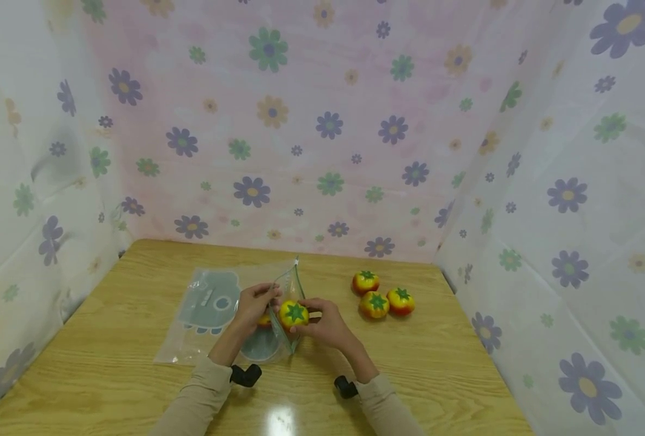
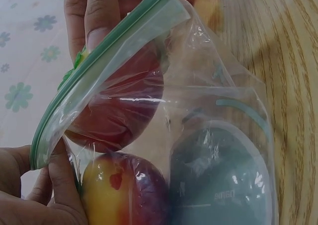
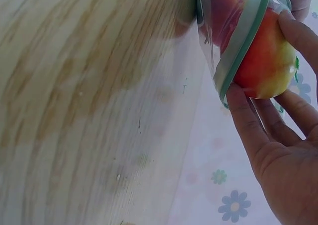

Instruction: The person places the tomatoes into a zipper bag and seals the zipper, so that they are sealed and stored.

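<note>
A clear zip bag with a grey-blue cartoon print and a green zip edge lies on the table, its mouth held apart. My left hand grips the bag's rim. At the mouth, my right hand pinches a red-and-yellow fruit with a green star-shaped top. That fruit is partly inside the bag, as the right wrist view shows, with fingers at its sides. Behind the clear film, another such fruit sits below it in the left wrist view.
Three more red-and-yellow fruits, a rear one, a front one and a right one, stand grouped on the wooden table to the right of the bag. Flower-patterned sheets hang behind the table and at both sides.
</note>
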A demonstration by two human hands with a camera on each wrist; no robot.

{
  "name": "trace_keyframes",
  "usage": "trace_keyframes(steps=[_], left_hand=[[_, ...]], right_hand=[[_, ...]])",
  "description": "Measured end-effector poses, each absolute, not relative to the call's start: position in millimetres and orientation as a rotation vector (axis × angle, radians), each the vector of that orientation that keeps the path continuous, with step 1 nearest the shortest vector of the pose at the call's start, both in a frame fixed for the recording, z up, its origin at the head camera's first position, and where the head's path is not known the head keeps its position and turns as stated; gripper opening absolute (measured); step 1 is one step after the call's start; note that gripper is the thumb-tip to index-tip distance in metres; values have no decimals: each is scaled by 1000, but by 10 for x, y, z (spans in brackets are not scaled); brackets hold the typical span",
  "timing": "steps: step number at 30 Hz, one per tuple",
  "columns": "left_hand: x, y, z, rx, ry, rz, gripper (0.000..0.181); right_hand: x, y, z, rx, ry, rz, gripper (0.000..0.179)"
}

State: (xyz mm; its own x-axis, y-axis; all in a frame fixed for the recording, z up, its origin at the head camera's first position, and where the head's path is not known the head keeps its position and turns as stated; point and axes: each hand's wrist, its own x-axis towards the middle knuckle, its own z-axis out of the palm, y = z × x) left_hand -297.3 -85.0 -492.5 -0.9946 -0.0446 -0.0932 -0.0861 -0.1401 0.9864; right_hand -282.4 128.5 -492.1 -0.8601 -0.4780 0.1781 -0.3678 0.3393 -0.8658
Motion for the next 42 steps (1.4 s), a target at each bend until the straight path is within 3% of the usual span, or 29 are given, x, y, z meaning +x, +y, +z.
trace_keyframes(steps=[36, 42], left_hand=[[-2972, -847, -4929, -127, 1922, 2423, 35], [-2952, -831, -4902, -115, 1892, 2435, 35]], right_hand=[[-2884, 1220, -4927, -887, 2415, -1453, 57], [-2796, 1170, -4781, -856, 2421, -1454, 55]])
